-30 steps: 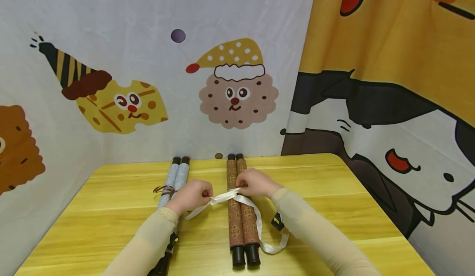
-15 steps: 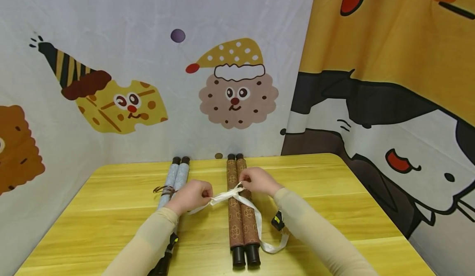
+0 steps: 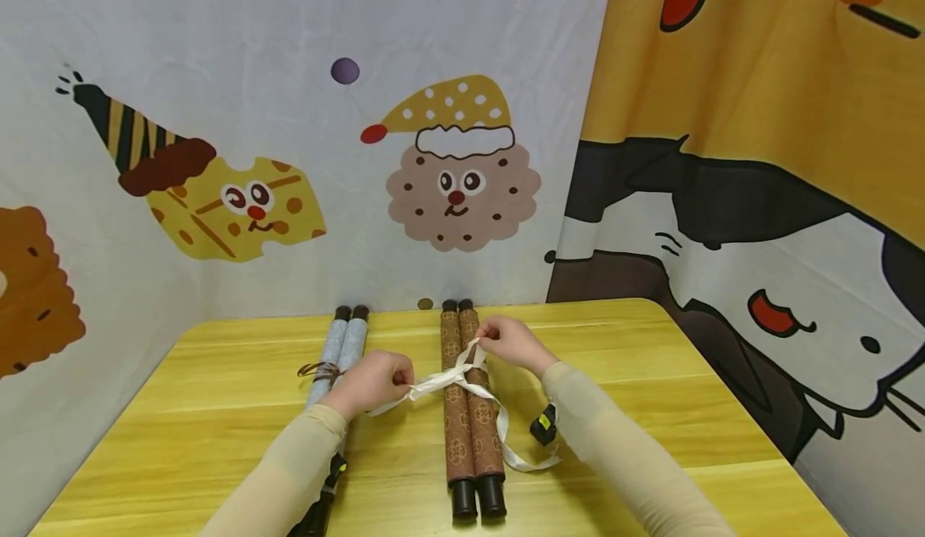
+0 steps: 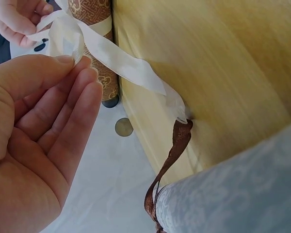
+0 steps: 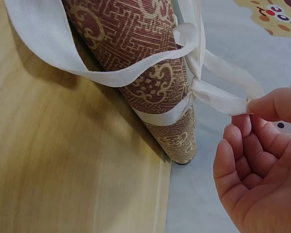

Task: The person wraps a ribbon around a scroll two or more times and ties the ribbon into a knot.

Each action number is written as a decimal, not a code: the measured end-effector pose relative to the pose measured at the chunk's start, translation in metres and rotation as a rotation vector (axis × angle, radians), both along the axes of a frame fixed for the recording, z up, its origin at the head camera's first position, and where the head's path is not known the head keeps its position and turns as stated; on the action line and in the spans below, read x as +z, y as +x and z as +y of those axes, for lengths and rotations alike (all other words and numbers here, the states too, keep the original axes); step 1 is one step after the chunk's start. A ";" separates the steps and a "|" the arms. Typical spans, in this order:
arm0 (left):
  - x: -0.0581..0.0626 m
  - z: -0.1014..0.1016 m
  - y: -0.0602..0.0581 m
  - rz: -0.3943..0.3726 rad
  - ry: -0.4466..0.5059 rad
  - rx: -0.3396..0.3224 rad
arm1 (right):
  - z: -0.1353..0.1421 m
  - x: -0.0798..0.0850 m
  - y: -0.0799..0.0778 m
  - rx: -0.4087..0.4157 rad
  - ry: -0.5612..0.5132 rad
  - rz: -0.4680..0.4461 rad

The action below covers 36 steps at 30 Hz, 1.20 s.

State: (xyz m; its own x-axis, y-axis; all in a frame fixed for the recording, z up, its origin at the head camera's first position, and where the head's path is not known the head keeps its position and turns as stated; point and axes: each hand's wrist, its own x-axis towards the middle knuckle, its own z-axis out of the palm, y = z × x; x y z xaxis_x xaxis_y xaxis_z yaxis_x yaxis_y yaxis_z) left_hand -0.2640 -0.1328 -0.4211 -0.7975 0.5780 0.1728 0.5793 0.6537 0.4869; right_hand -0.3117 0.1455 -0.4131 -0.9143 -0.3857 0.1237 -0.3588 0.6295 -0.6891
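Observation:
A brown patterned scroll point(image 3: 458, 425) with two rolled ends and black knobs lies lengthwise on the table. A white ribbon point(image 3: 437, 382) is wrapped round its middle and crosses in a knot on top. My left hand point(image 3: 372, 380) pinches the ribbon between thumb and fingertips, left of the scroll. On the other side, my right hand point(image 3: 515, 342) pinches a loop of the ribbon just above the scroll's right roll, as the right wrist view shows at the ribbon loop point(image 5: 223, 99). One loose ribbon tail hangs over the right roll onto the table.
To the left lies a light blue scroll point(image 3: 352, 343) tied with a brown ribbon point(image 3: 323, 370), partly behind my left hand and forearm. Both scrolls rest on a yellow wood-grain table point(image 3: 621, 344). Behind stands a cartoon-printed curtain point(image 3: 275, 31).
My right hand has moved up and to the right, drawing out the ribbon loop. The loose tail on the right has been pulled shorter. My left hand stays in place.

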 end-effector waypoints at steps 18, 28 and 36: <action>0.002 -0.002 -0.002 -0.003 0.007 0.010 | 0.006 0.005 0.011 0.159 0.013 0.010; -0.001 0.001 -0.001 -0.016 -0.016 0.008 | 0.009 0.002 0.022 0.287 0.126 0.094; 0.001 0.005 -0.001 -0.030 -0.055 0.002 | 0.006 0.000 0.030 0.370 0.228 0.193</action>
State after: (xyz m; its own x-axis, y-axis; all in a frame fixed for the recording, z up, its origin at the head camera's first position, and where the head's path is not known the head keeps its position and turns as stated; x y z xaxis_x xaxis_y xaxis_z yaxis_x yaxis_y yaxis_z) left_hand -0.2650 -0.1281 -0.4202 -0.8030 0.5844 0.1168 0.5637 0.6810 0.4674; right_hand -0.2819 0.1514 -0.4127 -0.6790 -0.7182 0.1522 -0.6953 0.5626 -0.4473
